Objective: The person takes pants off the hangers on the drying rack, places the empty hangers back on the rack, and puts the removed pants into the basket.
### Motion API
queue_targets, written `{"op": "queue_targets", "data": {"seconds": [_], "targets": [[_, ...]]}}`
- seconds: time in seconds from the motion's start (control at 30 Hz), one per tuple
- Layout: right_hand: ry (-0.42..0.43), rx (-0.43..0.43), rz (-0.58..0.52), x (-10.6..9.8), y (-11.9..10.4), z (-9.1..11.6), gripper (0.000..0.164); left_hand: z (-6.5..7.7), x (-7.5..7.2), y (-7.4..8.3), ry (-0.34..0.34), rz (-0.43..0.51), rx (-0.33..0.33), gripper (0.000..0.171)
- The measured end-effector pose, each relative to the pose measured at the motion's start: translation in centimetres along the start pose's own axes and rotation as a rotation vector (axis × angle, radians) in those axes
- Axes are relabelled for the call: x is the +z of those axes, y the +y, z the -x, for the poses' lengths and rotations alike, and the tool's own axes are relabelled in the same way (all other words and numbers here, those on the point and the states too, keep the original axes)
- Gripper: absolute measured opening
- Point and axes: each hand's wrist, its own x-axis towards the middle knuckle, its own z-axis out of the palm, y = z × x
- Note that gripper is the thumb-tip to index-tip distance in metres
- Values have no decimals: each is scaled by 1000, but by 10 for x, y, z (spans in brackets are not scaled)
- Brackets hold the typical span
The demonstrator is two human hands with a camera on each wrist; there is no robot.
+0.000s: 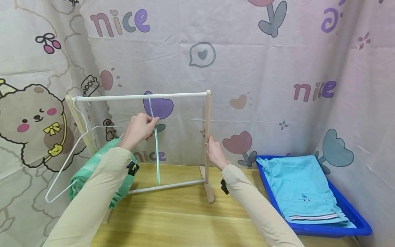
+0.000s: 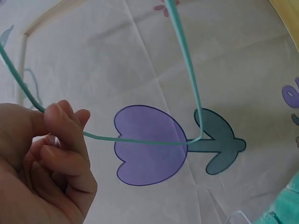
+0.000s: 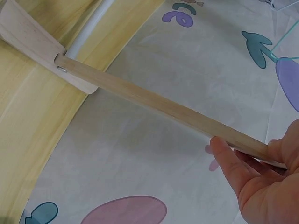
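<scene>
My left hand point(image 1: 140, 128) pinches a light-teal wire clothes hanger point(image 1: 157, 154) between thumb and fingers. Seen edge-on in the head view, the hanger reaches up to the white top bar point(image 1: 179, 95) of a small garment rack; in the left wrist view its teal wire point(image 2: 140, 141) runs out of the fingertips and bends at a corner. With thumb and fingers, my right hand point(image 1: 216, 152) grips the rack's right wooden post point(image 1: 207, 120), which the right wrist view shows as a long flat strip point(image 3: 149, 102) above a wooden foot.
At the rack's left end hangs a white hanger point(image 1: 64, 164) with a green garment point(image 1: 92, 168) over it, partly hidden behind my left sleeve. A blue tray point(image 1: 362, 228) holding folded turquoise clothing point(image 1: 305, 192) stands at right. Behind the wooden table point(image 1: 172, 219) hangs a printed cloth point(image 1: 176, 27).
</scene>
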Motion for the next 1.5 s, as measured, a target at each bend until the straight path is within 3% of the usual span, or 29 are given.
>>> {"op": "queue_targets", "data": {"seconds": [0.23, 0.47, 0.7, 0.93, 1.23, 1.5], "targets": [[-4, 15, 3, 1, 0, 0, 17, -3, 3, -5, 23, -1, 22, 52], [-2, 26, 2, 1, 0, 0, 22, -7, 3, -6, 41, 57, 23, 46], [0, 32, -8, 0, -1, 0, 22, -6, 3, -5, 32, 26, 31, 46], [-4, 44, 4, 2, 0, 1, 20, 2, 1, -6, 60, 61, 7, 58], [16, 13, -9, 2, -1, 2, 21, 21, -5, -4, 30, -10, 16, 61], [-14, 36, 10, 0, 0, 1, 23, 33, -12, -2, 21, -79, 53, 59]]}}
